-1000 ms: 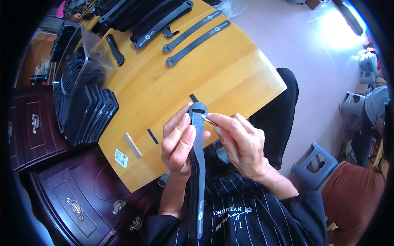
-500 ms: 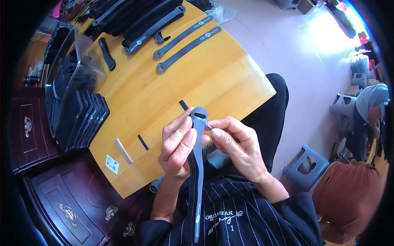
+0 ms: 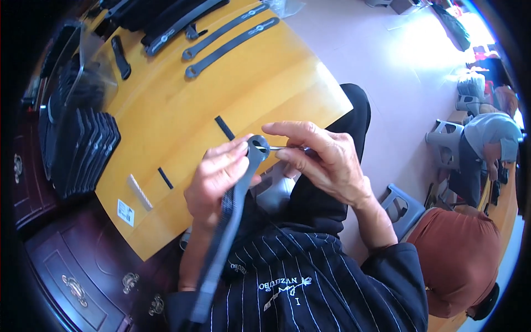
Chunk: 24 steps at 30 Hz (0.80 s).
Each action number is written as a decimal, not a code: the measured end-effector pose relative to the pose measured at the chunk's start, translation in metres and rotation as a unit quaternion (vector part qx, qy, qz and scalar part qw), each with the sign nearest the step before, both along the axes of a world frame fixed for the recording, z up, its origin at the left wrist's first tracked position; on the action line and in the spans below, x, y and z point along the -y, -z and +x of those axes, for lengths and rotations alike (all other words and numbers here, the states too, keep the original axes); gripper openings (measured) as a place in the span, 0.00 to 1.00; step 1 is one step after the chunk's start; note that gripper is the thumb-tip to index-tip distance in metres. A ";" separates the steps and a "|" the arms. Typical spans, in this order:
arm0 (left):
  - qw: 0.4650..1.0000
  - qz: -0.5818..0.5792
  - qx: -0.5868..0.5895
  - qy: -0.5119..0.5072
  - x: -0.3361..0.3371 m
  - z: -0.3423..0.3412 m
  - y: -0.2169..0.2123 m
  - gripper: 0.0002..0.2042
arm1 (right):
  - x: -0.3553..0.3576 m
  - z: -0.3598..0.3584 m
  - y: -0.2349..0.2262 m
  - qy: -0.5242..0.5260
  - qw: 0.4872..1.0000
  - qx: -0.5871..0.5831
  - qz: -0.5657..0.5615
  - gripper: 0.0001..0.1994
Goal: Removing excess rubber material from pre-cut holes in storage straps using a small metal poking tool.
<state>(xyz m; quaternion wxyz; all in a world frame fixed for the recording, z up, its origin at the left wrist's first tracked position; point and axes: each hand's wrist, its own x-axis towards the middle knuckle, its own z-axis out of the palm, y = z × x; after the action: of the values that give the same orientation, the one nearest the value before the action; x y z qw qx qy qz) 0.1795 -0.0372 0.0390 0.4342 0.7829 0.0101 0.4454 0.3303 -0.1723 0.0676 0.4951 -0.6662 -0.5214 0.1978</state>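
Observation:
My left hand (image 3: 213, 180) pinches a grey hook-and-loop strap (image 3: 239, 199) just below its rounded, slotted end. The strap's long tail hangs down in front of my shirt, blurred by motion. Between the thumb and fingers of my right hand (image 3: 334, 163) is a thin metal tool (image 3: 277, 148), whose exact kind I cannot make out. Its tip reaches the slot in the strap's head, partly hidden by the rim. Beyond my left hand, a short black strip (image 3: 224, 128) lies on the yellow wooden table (image 3: 177, 119).
Grey straps (image 3: 232, 47) and a dark strap pile (image 3: 185, 25) lie at the table's far side. Stacked black straps (image 3: 86, 149) stand at left. Nearer are another black strip (image 3: 165, 178), a pale stick (image 3: 139, 192) and a label (image 3: 125, 212). A person (image 3: 456, 257) sits at right.
The strap's head has turned and tilted, and its tail has swung left. My right hand has shifted so the metal tool points leftward into the slot. The whole view has shifted slightly.

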 end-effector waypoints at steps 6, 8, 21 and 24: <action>0.975 -0.190 -0.060 0.097 -0.010 -0.007 -0.006 0.17 | 0.006 0.001 -0.009 -0.029 0.996 0.074 -0.049 0.17; 0.972 -0.207 -0.052 0.099 -0.005 -0.006 -0.004 0.16 | 0.007 -0.003 -0.013 -0.027 0.995 0.079 -0.063 0.18; 0.930 -0.357 -0.033 0.084 0.020 -0.007 0.012 0.15 | 0.010 -0.025 -0.001 0.051 0.997 -0.064 0.009 0.11; 0.853 -0.505 -0.017 0.129 0.023 -0.008 0.001 0.15 | 0.011 -0.021 -0.006 0.010 0.996 -0.091 -0.017 0.09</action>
<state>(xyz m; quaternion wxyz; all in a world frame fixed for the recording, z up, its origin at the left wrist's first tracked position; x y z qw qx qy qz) 0.1713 -0.0598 0.0380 0.8232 0.4579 0.1398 0.3052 0.3090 -0.1832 0.0741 0.5309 -0.6591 -0.4638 0.2619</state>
